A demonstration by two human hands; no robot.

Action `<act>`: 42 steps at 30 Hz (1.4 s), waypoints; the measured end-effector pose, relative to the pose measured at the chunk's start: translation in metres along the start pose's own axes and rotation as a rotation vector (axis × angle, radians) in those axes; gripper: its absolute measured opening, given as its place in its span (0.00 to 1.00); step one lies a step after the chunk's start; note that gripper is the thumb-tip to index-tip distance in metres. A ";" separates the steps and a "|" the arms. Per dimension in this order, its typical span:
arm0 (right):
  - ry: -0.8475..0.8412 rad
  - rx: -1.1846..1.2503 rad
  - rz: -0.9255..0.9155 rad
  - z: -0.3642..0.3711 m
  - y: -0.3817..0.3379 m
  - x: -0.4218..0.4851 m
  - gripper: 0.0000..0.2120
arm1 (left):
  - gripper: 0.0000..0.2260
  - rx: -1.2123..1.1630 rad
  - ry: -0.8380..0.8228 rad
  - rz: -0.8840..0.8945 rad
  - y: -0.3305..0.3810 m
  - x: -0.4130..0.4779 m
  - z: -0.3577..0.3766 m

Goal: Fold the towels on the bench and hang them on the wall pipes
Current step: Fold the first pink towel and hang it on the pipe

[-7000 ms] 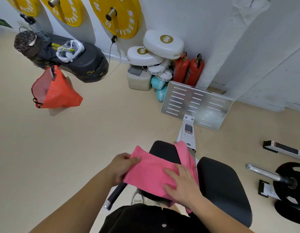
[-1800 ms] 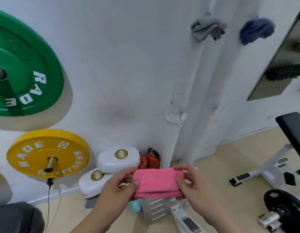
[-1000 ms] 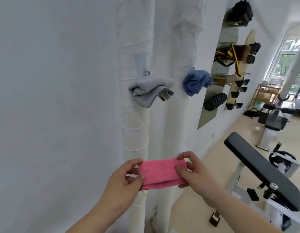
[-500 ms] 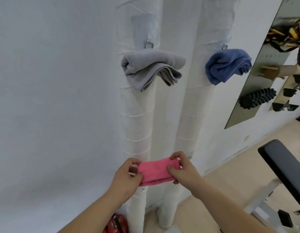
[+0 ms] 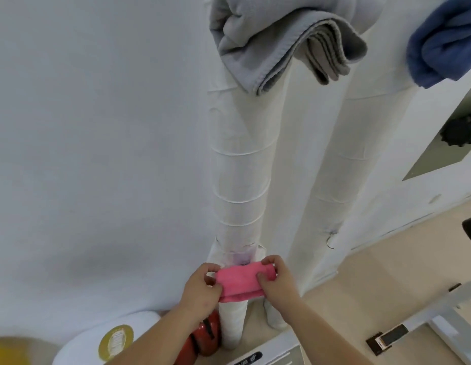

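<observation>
White wall fills most of the view, with two white wrapped pipes running down it side by side: left pipe (image 5: 239,180) and right pipe (image 5: 331,167). Both hands sit low in the frame, forearms reaching up from the bottom edge. Left hand (image 5: 200,288) pinches the left end of the folded pink towel (image 5: 239,281), thumb on the near face, fingers (image 5: 209,267) curled over the far edge. Right hand (image 5: 276,281) pinches the right end the same way. Pink towel is a short thick band held level between the two sets of fingers, directly in front of the lower left pipe; cannot tell whether it touches the pipe. High above the fingers, a grey towel (image 5: 268,43) hangs folded on the left pipe, layered edges drooping to the right. Up and well to the right of the fingers, a blue towel (image 5: 439,43) sits bunched on the right pipe. Just below the fingers, a red fire extinguisher (image 5: 208,335) stands at the foot of the left pipe. Further down and left of them, a white round pad (image 5: 107,341) with a gold emblem. Right of the fingers, beige floor (image 5: 374,285) and a white metal frame (image 5: 439,306). Up at the right edge, a black knobbed roller (image 5: 461,130).
</observation>
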State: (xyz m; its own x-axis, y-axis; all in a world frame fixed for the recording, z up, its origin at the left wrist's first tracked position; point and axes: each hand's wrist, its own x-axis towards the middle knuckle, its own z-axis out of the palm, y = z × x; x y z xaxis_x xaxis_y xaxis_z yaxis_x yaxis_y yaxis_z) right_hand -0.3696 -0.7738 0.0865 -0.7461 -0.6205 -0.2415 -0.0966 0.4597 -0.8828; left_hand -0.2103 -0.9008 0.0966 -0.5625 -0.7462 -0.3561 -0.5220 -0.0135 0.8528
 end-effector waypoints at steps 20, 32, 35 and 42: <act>-0.182 -0.438 -0.081 0.008 0.012 0.015 0.19 | 0.21 0.732 -0.013 0.635 -0.045 0.005 0.035; -0.200 -0.270 -0.031 0.010 0.022 0.014 0.11 | 0.27 0.692 -0.198 0.326 -0.008 -0.012 0.042; -0.220 -0.283 -0.017 0.012 0.020 0.011 0.13 | 0.31 0.727 -0.265 0.238 -0.006 -0.016 0.051; -0.291 -0.318 0.013 0.006 0.006 0.005 0.17 | 0.32 0.543 -0.250 0.180 -0.007 -0.023 0.047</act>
State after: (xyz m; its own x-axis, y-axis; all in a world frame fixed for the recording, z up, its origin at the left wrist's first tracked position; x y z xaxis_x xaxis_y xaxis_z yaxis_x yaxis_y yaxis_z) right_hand -0.3697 -0.7781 0.0780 -0.5358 -0.7459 -0.3956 -0.3210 0.6133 -0.7217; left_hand -0.2237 -0.8519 0.0808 -0.7711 -0.5257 -0.3594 -0.6193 0.4878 0.6152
